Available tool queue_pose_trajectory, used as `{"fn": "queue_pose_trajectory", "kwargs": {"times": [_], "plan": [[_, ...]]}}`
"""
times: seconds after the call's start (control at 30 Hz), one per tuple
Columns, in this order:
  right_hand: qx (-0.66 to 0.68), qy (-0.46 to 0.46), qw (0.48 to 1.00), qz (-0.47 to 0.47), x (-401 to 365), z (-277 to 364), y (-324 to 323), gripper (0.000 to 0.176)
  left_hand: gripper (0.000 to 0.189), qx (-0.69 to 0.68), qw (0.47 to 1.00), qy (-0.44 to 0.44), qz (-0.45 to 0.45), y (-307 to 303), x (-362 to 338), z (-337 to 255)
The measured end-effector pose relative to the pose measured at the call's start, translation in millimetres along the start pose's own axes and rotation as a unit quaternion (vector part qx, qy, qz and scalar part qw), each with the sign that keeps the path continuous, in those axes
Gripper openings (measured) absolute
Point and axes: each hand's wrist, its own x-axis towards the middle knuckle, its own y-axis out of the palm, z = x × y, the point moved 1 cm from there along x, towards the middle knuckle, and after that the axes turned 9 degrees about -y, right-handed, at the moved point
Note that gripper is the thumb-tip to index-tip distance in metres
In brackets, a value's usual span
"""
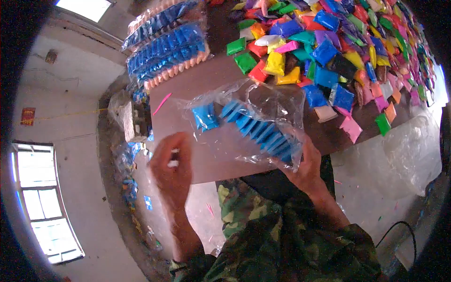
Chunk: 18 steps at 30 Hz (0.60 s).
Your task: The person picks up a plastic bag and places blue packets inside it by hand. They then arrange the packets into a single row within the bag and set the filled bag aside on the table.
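Note:
My right hand grips the right end of a clear plastic bag. A row of small blue packets lies slanted in the bag, overlapping one another. A few more blue packets sit together at the bag's left part, apart from the row. My left hand is raised near the table's left front edge, away from the bag. Its fingers are curled with the thumb side pinched, slightly blurred. A white patch shows between them, and I cannot make out whether it is something held.
A large heap of small multicoloured packets covers the table's right and far side. Filled clear bags of blue and peach packets are stacked at the back left. A pink strip lies on the brown table. Clear plastic sheeting hangs at right.

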Motion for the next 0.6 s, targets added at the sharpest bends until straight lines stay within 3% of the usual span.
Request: {"fn": "queue_pose_trajectory", "kwargs": {"times": [0.1,0.13,0.3,0.43,0.6], "plan": [[0.007,-0.017,1.000,-0.009,-5,-5,2,0.074,0.023,0.008,0.999,-0.047,0.008,7,32,49],[0.011,-0.020,1.000,-0.011,-6,-6,3,0.074,0.026,0.006,1.000,-0.012,0.012,21,43,71],[-0.001,-0.018,1.000,-0.019,-2,-4,2,0.079,0.028,0.007,0.999,0.023,0.023,62,72,76],[0.015,-0.018,0.999,-0.027,-5,-9,5,0.081,0.035,0.059,0.988,0.102,0.100,78,100,91],[-0.009,-0.016,1.000,-0.024,-7,-9,5,0.081,0.046,0.065,0.968,0.099,0.220,66,98,77]]}}
